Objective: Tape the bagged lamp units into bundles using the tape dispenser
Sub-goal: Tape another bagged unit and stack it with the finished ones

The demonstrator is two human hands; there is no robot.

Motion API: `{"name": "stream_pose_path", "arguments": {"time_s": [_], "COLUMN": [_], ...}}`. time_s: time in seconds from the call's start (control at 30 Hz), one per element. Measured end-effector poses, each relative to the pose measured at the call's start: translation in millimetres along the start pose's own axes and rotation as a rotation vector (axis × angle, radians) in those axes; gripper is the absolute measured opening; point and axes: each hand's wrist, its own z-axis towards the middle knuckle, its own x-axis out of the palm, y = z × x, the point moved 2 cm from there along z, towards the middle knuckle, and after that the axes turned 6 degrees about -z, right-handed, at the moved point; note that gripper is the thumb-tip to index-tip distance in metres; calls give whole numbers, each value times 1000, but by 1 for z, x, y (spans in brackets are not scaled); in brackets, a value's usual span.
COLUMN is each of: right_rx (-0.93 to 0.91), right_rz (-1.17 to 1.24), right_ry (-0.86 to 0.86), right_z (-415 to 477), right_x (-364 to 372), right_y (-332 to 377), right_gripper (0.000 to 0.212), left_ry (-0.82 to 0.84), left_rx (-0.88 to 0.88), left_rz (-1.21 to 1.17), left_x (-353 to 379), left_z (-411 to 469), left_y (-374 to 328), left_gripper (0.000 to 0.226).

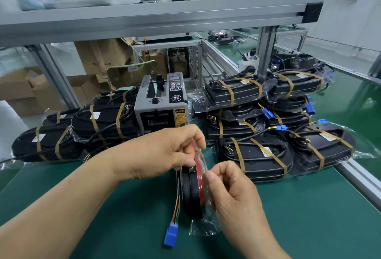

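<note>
- The left hand has its fingers curled and pinches the top edge of a lamp unit. A thin strip of brown tape shows at its fingertips.
- The right hand pinches the clear bag on the unit's right side between thumb and curled fingers.
- The lamp unit is black with a red face and stands on edge on the green desk, between the two hands.
- Coloured wires hang from the unit to a blue connector lying on the desk.
- The tape dispenser stands just behind the hands.
- Taped bundles lie stacked to its left and right.
- A metal shelf spans overhead, and cardboard boxes stand behind it.
</note>
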Motion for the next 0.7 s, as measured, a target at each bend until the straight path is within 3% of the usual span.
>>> {"name": "stream_pose_path", "arguments": {"time_s": [0.7], "right_rx": [15], "right_rz": [13], "right_ry": [17], "right_z": [-2], "right_x": [0], "right_y": [2], "right_gripper": [21], "left_ry": [-52], "left_rx": [19], "left_rz": [112], "left_x": [0], "left_z": [-3], "left_y": [0], "left_gripper": [29]}}
